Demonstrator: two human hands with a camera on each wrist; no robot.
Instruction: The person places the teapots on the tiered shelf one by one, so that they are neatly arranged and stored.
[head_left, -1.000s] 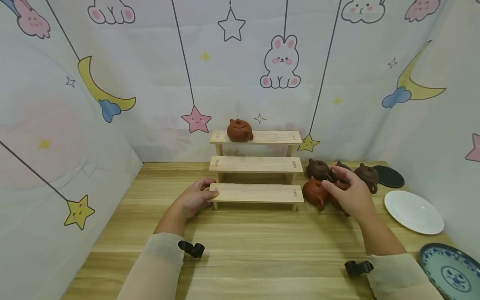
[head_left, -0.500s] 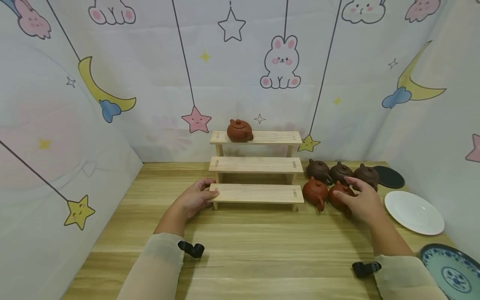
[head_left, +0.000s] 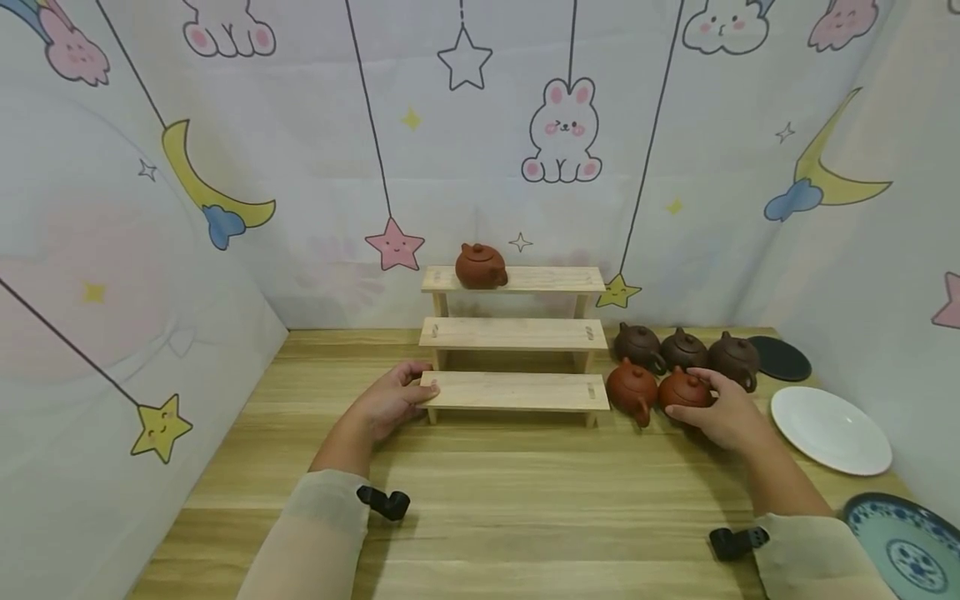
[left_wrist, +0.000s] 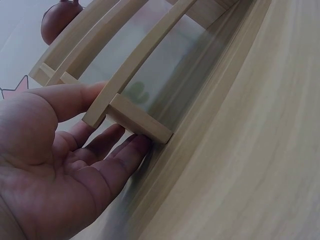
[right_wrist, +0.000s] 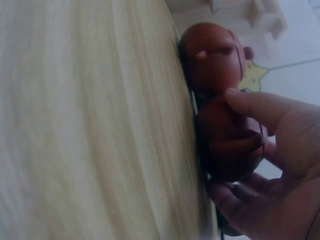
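Note:
A three-tier wooden display stand [head_left: 517, 392] stands on the table. My left hand [head_left: 392, 400] grips the left end of its lowest step; in the left wrist view the thumb lies on the board and the fingers touch the leg below. One red-brown clay teapot [head_left: 480, 267] sits on the top step, left of the middle. To the stand's right, my right hand [head_left: 723, 415] holds another red-brown teapot [head_left: 681, 390] between thumb and fingers, and this teapot rests on the table. A similar red-brown teapot [head_left: 632, 387] sits just left of it.
Several dark brown teapots [head_left: 684, 348] stand in a row behind the red-brown ones. A black round disc [head_left: 783, 360], a white plate [head_left: 828, 429] and a blue-patterned plate [head_left: 911, 550] lie along the right side. A printed cloth [head_left: 465, 167] hangs behind the table.
My right hand has moved right and down from over the teapots to the right-hand red-brown teapot and closed around it. My left hand has stayed on the stand.

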